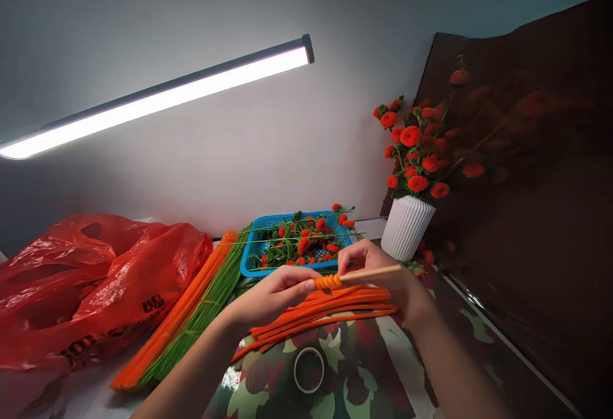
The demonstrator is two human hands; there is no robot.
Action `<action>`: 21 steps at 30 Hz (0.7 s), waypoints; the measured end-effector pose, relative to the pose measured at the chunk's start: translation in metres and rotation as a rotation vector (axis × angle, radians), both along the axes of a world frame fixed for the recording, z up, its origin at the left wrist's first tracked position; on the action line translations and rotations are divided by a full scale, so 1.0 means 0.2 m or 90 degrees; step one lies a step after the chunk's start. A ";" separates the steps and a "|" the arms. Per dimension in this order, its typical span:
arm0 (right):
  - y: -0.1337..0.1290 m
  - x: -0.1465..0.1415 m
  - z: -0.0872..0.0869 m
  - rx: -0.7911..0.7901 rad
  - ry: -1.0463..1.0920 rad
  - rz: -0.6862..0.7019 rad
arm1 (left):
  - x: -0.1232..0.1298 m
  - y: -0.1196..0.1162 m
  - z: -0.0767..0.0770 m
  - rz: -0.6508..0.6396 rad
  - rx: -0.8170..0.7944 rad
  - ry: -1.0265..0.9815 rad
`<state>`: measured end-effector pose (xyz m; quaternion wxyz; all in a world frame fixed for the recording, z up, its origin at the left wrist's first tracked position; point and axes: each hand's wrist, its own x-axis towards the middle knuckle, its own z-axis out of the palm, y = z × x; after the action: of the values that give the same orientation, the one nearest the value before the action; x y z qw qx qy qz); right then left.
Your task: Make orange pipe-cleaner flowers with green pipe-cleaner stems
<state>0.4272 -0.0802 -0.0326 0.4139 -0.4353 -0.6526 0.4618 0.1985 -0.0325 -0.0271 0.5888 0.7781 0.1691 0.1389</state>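
1. Here, your left hand [293, 283] pinches the left end of the orange coil [328, 281], which is wound around the stick [371, 273].
2. Your right hand [364, 258] is closed narrowly at the coil's right end; you cannot tell whether it pinches coil or stick. The stick points toward three o'clock.
3. Just below the coil, at six o'clock, you have loose orange stems [330, 307], then the tape [295, 370] on the camouflage cloth [373, 384].
4. At eleven is the blue basket [268, 273], holding red flowers [304, 244]; at two, the white vase [407, 227] of similar blooms [410, 136].
5. Toward eight lie the green bundle [204, 317] and orange bundle [175, 307], side by side; at nine, the red bag [105, 285].
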 end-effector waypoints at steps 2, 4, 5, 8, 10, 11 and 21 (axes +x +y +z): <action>0.00 0.02 0.00 -0.033 -0.119 0.012 | -0.02 0.01 0.03 -0.057 0.079 0.084; 0.00 0.02 -0.02 -0.024 -0.215 0.001 | -0.02 0.01 0.04 -0.081 0.155 0.153; 0.01 0.01 -0.02 -0.005 -0.257 -0.015 | -0.02 0.00 0.04 -0.072 0.196 0.181; 0.02 -0.03 -0.04 0.062 -0.351 -0.110 | 0.00 -0.02 0.02 0.033 0.308 0.227; 0.03 -0.05 -0.03 0.091 -0.374 -0.171 | 0.01 -0.03 -0.01 0.109 0.349 0.234; 0.03 -0.06 -0.03 0.107 -0.378 -0.194 | 0.02 -0.04 -0.02 0.137 0.358 0.236; 0.02 -0.20 -0.04 0.422 -0.365 -0.412 | 0.08 -0.02 -0.05 0.359 0.180 0.013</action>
<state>0.3872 -0.0769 -0.0408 0.4555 -0.5689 -0.6824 -0.0568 0.2141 -0.0370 -0.0375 0.4115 0.7758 0.3634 0.3110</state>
